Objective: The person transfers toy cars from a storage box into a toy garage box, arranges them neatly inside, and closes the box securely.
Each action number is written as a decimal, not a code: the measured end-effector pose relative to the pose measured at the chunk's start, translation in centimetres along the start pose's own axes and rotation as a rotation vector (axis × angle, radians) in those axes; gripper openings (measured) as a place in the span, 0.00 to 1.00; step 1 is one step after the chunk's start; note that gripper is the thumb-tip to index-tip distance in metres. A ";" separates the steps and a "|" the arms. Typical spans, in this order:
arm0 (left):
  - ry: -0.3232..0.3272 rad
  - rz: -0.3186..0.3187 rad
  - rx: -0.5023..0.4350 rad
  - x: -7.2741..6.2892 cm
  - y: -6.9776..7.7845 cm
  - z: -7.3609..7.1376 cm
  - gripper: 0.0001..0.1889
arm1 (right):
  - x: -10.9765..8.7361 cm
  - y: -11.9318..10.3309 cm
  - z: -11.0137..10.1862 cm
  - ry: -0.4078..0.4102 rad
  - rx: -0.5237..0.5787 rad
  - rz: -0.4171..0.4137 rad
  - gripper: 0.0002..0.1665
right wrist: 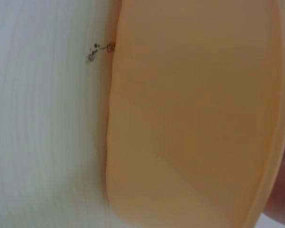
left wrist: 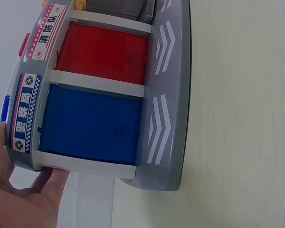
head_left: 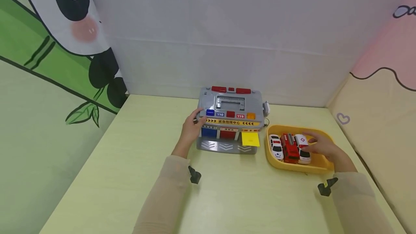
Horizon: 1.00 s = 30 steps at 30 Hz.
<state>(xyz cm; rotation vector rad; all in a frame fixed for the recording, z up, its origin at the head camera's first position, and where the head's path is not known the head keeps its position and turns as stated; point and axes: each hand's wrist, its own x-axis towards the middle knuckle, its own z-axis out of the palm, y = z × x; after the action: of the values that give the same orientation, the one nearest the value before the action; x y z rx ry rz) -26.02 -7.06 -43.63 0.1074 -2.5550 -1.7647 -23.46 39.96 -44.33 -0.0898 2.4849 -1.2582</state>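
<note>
A grey toy emergency station [head_left: 227, 118] stands toward the back of the table. My left hand [head_left: 191, 130] grips its left corner, the thumb on the front edge of the roof. In the left wrist view, its blue door [left wrist: 90, 126] and red door [left wrist: 104, 53] are down. The yellow door [head_left: 250, 139] sticks out at the right. My right hand [head_left: 321, 145] reaches over the yellow tray [head_left: 320, 169], fingers spread at the white toy ambulance [head_left: 302, 143]. A red toy fire truck [head_left: 290, 149] and a toy police car [head_left: 276, 148] lie beside it. The tray's wall blocks the right wrist view.
A grey handset [head_left: 266, 108] with a coiled cord hangs at the station's right side. White cloth [head_left: 227, 64] rises behind the table, with printed cloth at both sides. The table's right edge runs close to the tray.
</note>
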 end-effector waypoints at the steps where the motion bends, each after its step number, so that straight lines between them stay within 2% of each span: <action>1: -0.001 0.004 0.002 0.0 0.0 0.0 0.24 | 0.0 0.0 0.0 -0.008 -0.011 0.005 0.43; 6: -0.005 0.011 -0.003 0.0 0.0 0.0 0.24 | 0.2 -0.1 -0.3 -0.046 -0.058 0.032 0.45; 13: -0.004 0.017 -0.010 0.1 -0.1 0.0 0.24 | 0.7 0.3 -0.6 -0.092 -0.057 0.038 0.46; 22: -0.005 0.023 -0.011 0.1 -0.2 -0.1 0.24 | 1.1 1.1 -0.4 -0.169 0.187 0.081 0.50; 30: -0.007 0.022 -0.012 0.0 -0.2 0.0 0.24 | 0.9 1.8 -0.4 -0.194 0.272 0.094 0.51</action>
<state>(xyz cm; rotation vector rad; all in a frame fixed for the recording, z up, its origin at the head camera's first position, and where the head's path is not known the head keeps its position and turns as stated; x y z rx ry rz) -26.04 -7.17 -43.80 0.0721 -2.5402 -1.7759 -24.25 41.17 -45.77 -0.0249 2.1111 -1.4597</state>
